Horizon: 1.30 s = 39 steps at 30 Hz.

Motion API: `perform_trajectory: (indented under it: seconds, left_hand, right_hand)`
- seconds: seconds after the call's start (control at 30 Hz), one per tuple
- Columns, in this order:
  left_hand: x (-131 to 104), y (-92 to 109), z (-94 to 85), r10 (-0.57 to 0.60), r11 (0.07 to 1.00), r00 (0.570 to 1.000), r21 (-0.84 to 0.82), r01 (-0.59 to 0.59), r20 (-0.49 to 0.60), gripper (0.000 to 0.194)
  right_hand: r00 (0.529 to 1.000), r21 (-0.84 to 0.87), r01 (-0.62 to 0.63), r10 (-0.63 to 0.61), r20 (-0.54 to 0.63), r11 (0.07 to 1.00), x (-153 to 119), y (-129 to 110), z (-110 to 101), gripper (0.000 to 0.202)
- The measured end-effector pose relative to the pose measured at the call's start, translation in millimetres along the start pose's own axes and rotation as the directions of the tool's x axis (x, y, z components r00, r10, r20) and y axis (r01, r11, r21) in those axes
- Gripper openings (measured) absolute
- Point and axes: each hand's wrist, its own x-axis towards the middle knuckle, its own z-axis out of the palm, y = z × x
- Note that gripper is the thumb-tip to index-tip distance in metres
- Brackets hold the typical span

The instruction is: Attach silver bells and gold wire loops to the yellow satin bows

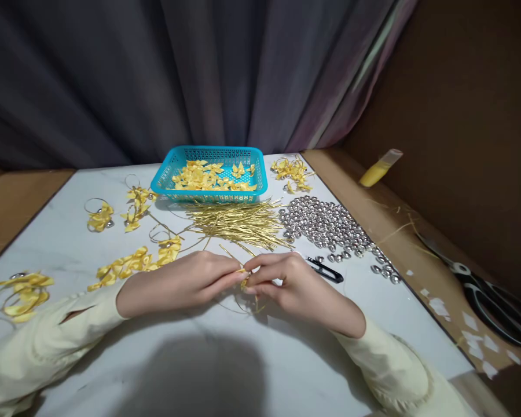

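My left hand point(195, 279) and my right hand point(289, 281) meet over the near middle of the white tabletop. Both have their fingertips pinched on a small yellow ribbon flower point(244, 283); thin wire strands hang beneath it, and the fingers hide most of it. Just beyond lies a pile of gold wire ties point(234, 225). To the right of my right hand is a small black tool point(327, 270), perhaps a clip or cutter. Folded yellow ribbon pieces point(125, 265) lie in a row beyond my left forearm.
A blue basket point(208, 196) with yellow ribbon flowers stands at the back. Shiny silver beads point(325, 223) spread at right. Wired flower clusters point(99, 219) sit at left, others point(292, 168) back right. Scissors point(481, 292), paper scraps point(438, 307) and a yellow tube point(380, 169) occupy the right ledge.
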Motion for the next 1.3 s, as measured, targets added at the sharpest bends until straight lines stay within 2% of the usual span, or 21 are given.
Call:
perform_trajectory:
  seconds: [0.17,0.33,0.47,0.57,0.67,0.73,0.77,0.83,0.87,0.9,0.93,1.0,1.03,1.1,1.3]
  left_hand:
    - [2,-6,9.7,-0.043,0.996,0.994,-0.084,0.034,-0.100,0.036]
    - [2,-5,17.7,-0.031,0.990,0.987,-0.140,0.009,-0.160,0.037]
    - [2,-1,22.0,-0.025,0.993,0.980,-0.114,0.003,-0.196,0.038]
    - [3,2,23.2,-0.012,0.997,0.977,-0.075,-0.004,-0.212,0.037]
    - [3,-2,20.3,0.075,0.992,0.960,0.123,-0.043,-0.271,0.036]
    - [4,-9,16.0,0.228,0.915,0.918,0.393,-0.088,-0.326,0.031]
    - [4,-14,13.5,0.337,0.828,0.880,0.550,-0.108,-0.334,0.026]
    - [3,-21,9.2,0.513,0.619,0.823,0.770,-0.156,-0.246,0.020]
    - [3,-24,8.1,0.566,0.547,0.802,0.815,-0.190,-0.193,0.020]
    - [2,-25,7.9,0.594,0.516,0.788,0.828,-0.220,-0.161,0.021]
    - [2,-25,8.8,0.600,0.536,0.783,0.810,-0.240,-0.165,0.021]
    - [2,-23,13.3,0.544,0.683,0.797,0.690,-0.239,-0.263,0.018]
    - [2,-21,16.3,0.487,0.778,0.810,0.583,-0.234,-0.326,0.017]
    - [2,-16,22.0,0.385,0.886,0.831,0.413,-0.210,-0.402,0.014]
    - [2,-7,27.5,0.262,0.960,0.881,0.197,-0.198,-0.394,0.023]
  right_hand:
    - [0.984,0.145,-0.152,0.163,-0.069,0.978,0,-3,-7,0.012]
    - [0.976,0.139,-0.164,0.181,-0.121,0.977,-3,-2,-10,0.012]
    - [0.974,0.075,-0.158,0.168,-0.153,0.985,-4,-2,-8,0.012]
    - [0.983,0.000,-0.140,0.139,-0.120,0.990,-8,-2,-10,0.012]
    - [0.994,-0.105,-0.107,0.103,-0.043,0.989,-15,-1,-15,0.015]
    - [0.995,-0.128,-0.095,0.099,0.027,0.987,-19,0,-19,0.017]
    - [0.994,-0.118,-0.089,0.097,0.060,0.989,-20,0,-20,0.017]
    - [0.994,-0.089,-0.074,0.081,0.074,0.993,-20,-1,-20,0.016]
    - [0.997,-0.082,-0.065,0.069,0.041,0.995,-19,-1,-20,0.016]
    - [0.998,-0.084,-0.054,0.052,-0.020,0.995,-18,-2,-18,0.015]
    - [0.995,-0.090,-0.043,0.035,-0.092,0.995,-16,-2,-17,0.014]
    - [0.977,-0.094,-0.031,0.011,-0.212,0.995,-14,-2,-13,0.014]
    - [0.970,-0.089,-0.022,-0.001,-0.243,0.996,-13,-2,-11,0.013]
    - [0.967,-0.076,-0.001,-0.018,-0.253,0.997,-11,-1,-7,0.012]
    - [0.966,-0.045,-0.031,0.019,-0.259,0.999,-7,-1,-1,0.011]
